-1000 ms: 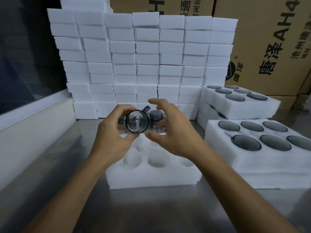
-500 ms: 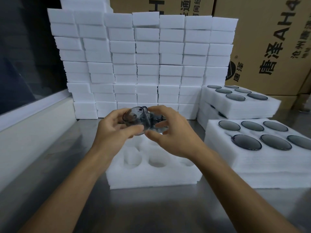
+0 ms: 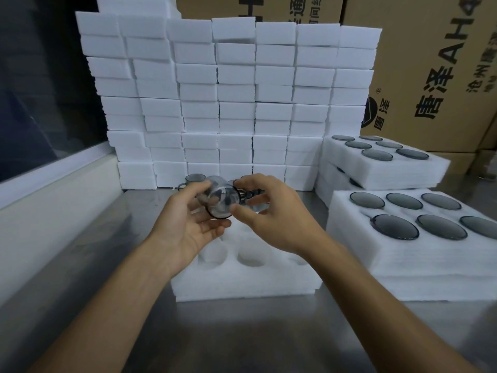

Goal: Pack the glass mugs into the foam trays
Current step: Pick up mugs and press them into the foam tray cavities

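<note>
Glass mug [image 3: 222, 200], smoky grey and see-through, sits tipped on its side between both hands above the far cells of the open foam tray [image 3: 243, 281], its dark-rimmed mouth turned toward the camera. The left hand [image 3: 188, 224] cradles it, fingers curled round the body from the left and below; the right hand [image 3: 269, 219] pinches it at the rim and handle side, thumb low on the rim, fingers arched over the top. So both hands are grasping the mug, neither clenched empty nor let go.

I judge the mug rigid, light enough for a fingertip hold, smooth and likely slick, and brittle: a knock on the steel table [image 3: 242, 337] or against another mug could chip it. The body wall looks the safest place to hold, with the handle [image 3: 248, 194], partly hidden under the right fingers, used only to steer. It will probably need turning so the mouth faces up or down before it drops into a cell.

The near tray cells [image 3: 250, 255] look empty and unobstructed. Just behind the hands, more loose mugs [image 3: 195, 179] stand on the table, near enough to be bumped. Behind them rises a wall of stacked foam blocks [image 3: 236, 103]. On the right, filled trays [image 3: 408, 222] lie stacked in two piles, each showing six grey discs flush with the foam. Cardboard cartons [image 3: 430, 63] with printed characters stand at the back.
</note>
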